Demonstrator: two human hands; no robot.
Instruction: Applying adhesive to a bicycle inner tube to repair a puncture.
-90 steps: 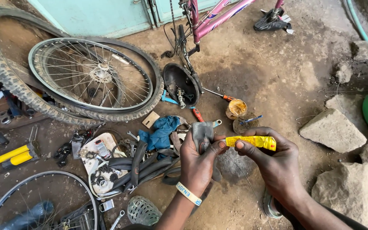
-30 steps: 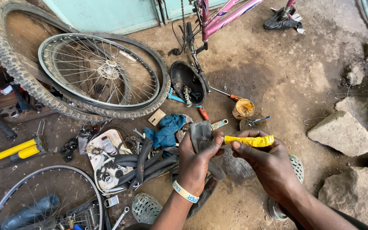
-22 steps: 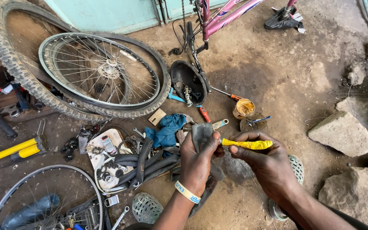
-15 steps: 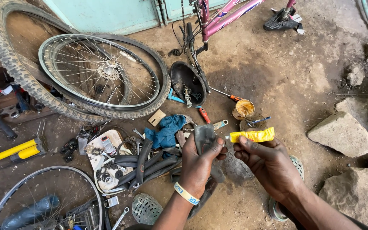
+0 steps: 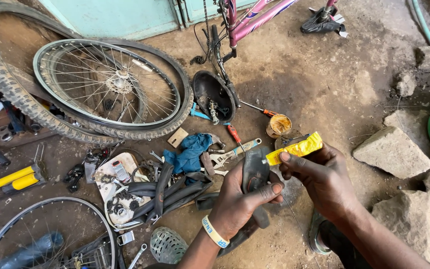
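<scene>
Dirt workshop floor (image 5: 324, 84), tools scattered. Left hand (image 5: 240, 204) grips black inner tube (image 5: 255, 172); right hand (image 5: 319, 174), fingers pinching yellow glue tube (image 5: 294, 148), has lifted it slightly since before.

Left hand (image 5: 242, 201) comes up from below, fingers curled shut, thumb laid across the front, a band on the wrist. Right hand (image 5: 319, 177) reaches in from the lower right, fingers pinched together, just beside the left.

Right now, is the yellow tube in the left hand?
No, the right hand pinches the yellow tube, while the left hand grips the black inner tube.
</scene>
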